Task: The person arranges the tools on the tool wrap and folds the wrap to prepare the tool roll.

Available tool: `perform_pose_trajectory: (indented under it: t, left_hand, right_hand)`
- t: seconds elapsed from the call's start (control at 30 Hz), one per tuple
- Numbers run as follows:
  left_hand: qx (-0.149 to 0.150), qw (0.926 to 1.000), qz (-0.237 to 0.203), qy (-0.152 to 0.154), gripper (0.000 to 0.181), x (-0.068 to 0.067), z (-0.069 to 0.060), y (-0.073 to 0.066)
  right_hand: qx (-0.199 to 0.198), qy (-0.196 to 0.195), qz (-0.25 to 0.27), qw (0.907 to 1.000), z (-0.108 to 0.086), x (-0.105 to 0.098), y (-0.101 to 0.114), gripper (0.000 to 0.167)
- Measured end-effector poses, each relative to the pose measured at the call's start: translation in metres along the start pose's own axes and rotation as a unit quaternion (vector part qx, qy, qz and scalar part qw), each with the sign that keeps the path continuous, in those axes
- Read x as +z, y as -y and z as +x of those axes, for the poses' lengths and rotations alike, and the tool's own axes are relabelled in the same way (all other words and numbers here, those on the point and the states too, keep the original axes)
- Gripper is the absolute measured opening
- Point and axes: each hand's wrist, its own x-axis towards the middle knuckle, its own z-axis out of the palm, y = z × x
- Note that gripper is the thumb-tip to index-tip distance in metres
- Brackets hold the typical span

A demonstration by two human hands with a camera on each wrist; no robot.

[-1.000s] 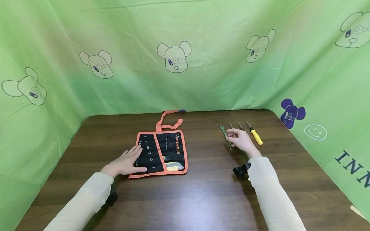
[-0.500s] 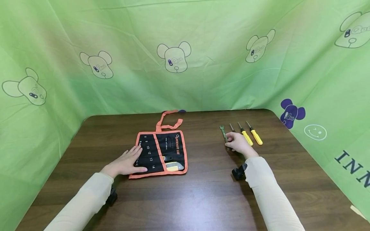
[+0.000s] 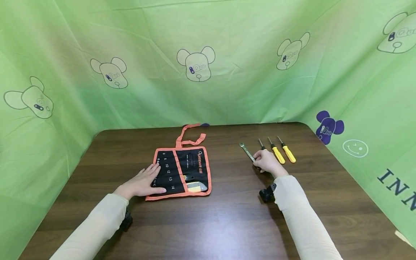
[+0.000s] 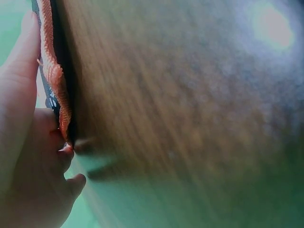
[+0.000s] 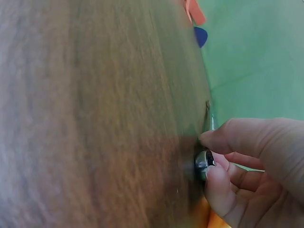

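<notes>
A black tool pouch with orange edging lies flat on the table, its pockets marked with sizes. My left hand rests on its left side with fingers spread; in the left wrist view the orange edge runs beside the hand. A utility knife with a yellow-grey body sits in the pouch's lower right pocket. My right hand pinches the near end of a metal wrench. In the right wrist view the wrench's ring end shows between thumb and fingers.
Right of the wrench lie yellow-handled screwdrivers, one partly behind my right hand, a middle screwdriver and a right screwdriver. An orange strap extends from the pouch's top. Green printed cloth hangs behind the brown table.
My right hand moved down onto the wrench's near end and took hold of it. The wrench's far end has swung left. The left hand stays on the pouch.
</notes>
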Motion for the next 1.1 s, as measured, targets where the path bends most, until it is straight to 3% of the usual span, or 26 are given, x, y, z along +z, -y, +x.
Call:
perform_pose_trajectory:
  t: [0.27, 0.57, 0.83, 1.1]
  left_hand:
    - [-0.001, 1.0, 0.0, -0.001, 0.099, -0.002, 0.0, -0.001]
    - [-0.002, 1.0, -0.003, 0.004, 0.099, -0.002, 0.001, -0.003]
    - [-0.001, 1.0, -0.004, 0.0, 0.098, -0.001, 0.0, -0.002]
    - [0.008, 0.9999, -0.005, -0.007, 0.098, -0.001, 0.0, -0.002]
  right_hand:
    - [-0.008, 0.009, 0.012, 0.9999, 0.0, -0.001, -0.002, 0.01]
    - [-0.02, 0.008, 0.047, 0.9987, -0.001, -0.002, -0.004, 0.01]
    - [-0.034, -0.002, 0.092, 0.9952, -0.002, -0.005, 0.008, 0.016]
    - [-0.056, 0.002, 0.081, 0.9951, -0.002, -0.009, 0.028, 0.021]
